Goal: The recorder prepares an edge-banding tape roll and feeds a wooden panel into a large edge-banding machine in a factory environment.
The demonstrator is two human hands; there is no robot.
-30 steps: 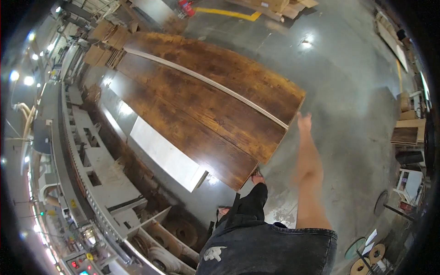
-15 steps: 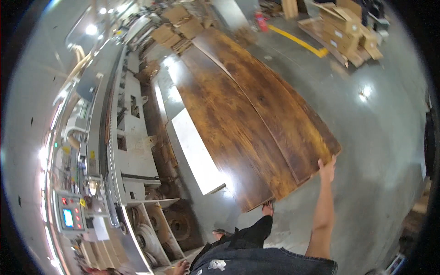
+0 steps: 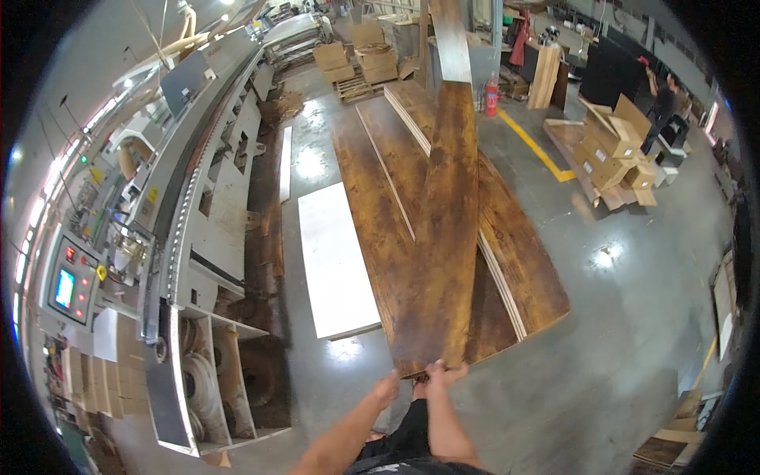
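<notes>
A long, dark brown wood-grain board (image 3: pixel 443 261) is raised at a slant over a stack of similar boards, its far end standing high. My right hand (image 3: pixel 445 375) grips its near edge, fingers curled over the top. At the near left corner of the same board is my left hand (image 3: pixel 386 389), its fingers closed against the corner; the underside of that grip is hidden. Beneath lie more brown boards (image 3: pixel 526 273), fanned apart, with pale cut edges showing on some.
Left of the stack lies a white panel (image 3: pixel 336 261). A long machine (image 3: pixel 214 206) with a control panel (image 3: pixel 70 281) runs along the left, beside a shelf of discs (image 3: pixel 214 380). Cardboard boxes (image 3: pixel 606 150) and a person (image 3: pixel 663 103) are at the far right.
The top board has swung and lifted at its far end, uncovering boards below. My right hand moved left along the near edge, and my left hand came up to the board's corner.
</notes>
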